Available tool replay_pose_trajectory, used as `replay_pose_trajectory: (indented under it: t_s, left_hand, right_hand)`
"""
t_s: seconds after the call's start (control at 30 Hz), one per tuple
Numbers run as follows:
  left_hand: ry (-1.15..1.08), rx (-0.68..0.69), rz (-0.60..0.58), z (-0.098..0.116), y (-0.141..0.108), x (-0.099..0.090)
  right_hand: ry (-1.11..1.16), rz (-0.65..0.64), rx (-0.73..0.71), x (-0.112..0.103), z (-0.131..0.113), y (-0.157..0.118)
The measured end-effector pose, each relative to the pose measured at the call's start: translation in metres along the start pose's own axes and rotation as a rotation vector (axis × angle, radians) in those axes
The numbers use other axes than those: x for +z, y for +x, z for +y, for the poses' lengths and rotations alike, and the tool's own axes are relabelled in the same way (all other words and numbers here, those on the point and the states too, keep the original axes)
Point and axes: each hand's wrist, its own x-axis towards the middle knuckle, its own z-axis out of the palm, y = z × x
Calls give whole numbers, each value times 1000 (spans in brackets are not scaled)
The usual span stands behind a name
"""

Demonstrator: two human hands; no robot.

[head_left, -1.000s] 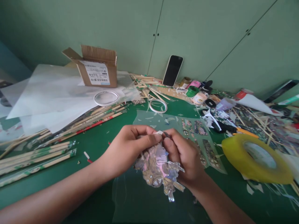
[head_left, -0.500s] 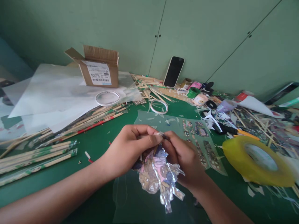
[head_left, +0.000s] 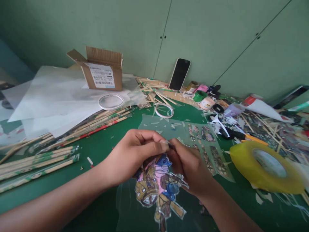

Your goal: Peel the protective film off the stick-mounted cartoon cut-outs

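A glossy cut-out figure [head_left: 154, 183], coloured pink, blue and brown with clear film edges, hangs below my hands. My left hand [head_left: 142, 148] is closed, thumb and forefinger pinching the figure's upper end. Close against it, my right hand [head_left: 187, 159] is closed too, its fingertips pressed on a small dark bit at that same end; what exactly lies between them is hidden. Behind my right hand, a clear sheet [head_left: 166, 125] bears more patterned pieces [head_left: 217, 161].
A big roll of yellowish tape [head_left: 238, 167] lies at right, by orange-handled scissors [head_left: 256, 139]. Wrapped sticks [head_left: 48, 164] and translucent sheets [head_left: 48, 93] cover the left. Farther back stand a cardboard box [head_left: 106, 77], tape rings [head_left: 164, 110] and a phone [head_left: 180, 74] against the green wall.
The cut-out figure has swung slightly left and down and turned, so its printed face shows with less glare. Both hands stay almost in place, still pinching at its upper end.
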Motion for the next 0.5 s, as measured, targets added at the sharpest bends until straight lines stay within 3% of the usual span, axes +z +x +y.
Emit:
replay_pose_trajectory:
  t_s: [0.23, 0.5]
  left_hand:
    - [-48, 21, -99, 0, 2, -1]
    - [322, 66, -32, 7, 0, -3]
  right_hand:
    - [-32, 25, -48, 3, 4, 0]
    - [-102, -34, 30, 2, 1, -1]
